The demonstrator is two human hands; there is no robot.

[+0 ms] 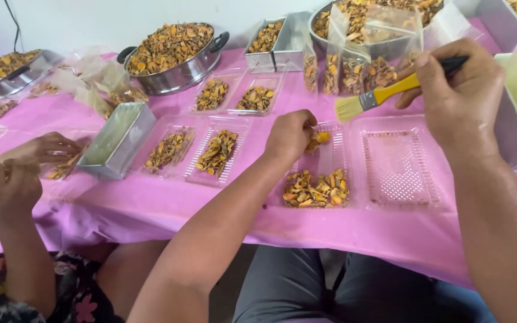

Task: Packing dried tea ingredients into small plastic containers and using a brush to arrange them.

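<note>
My left hand (289,135) is closed over a few orange dried slices (318,139) at the far end of a clear plastic tray (330,157). A pile of the same dried slices (316,189) lies at that tray's near end. My right hand (457,90) holds a yellow-handled brush (384,93) by its dark end, bristles pointing left above the trays. An open clear plastic tray (397,161) with only crumbs in it lies under the brush, to the right.
Pink cloth (151,209) covers the table. Filled clear trays (216,152), a metal box (118,140), steel pots of slices (172,51) and filled bags (354,72) stand behind. Another person's hands (25,170) work at the left.
</note>
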